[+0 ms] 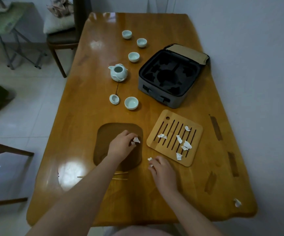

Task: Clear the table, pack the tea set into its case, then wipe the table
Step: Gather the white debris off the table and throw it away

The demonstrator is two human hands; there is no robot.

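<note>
Head view: left grip (122, 144), right grip (163, 172) each pinch paper scraps (136, 140) beside slatted tray (186, 161).

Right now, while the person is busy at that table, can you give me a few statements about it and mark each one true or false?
1. The case is open and its slots are empty. True.
2. The teapot has its lid on. False: the lid lies on the table, tied to the pot by a cord.
3. Both hands hold paper scraps. True: the left hand pinches some over the brown mat, and the right hand grips some beside the bamboo tray.
4. The bamboo tray is bare. False: several paper scraps lie on it.
</note>
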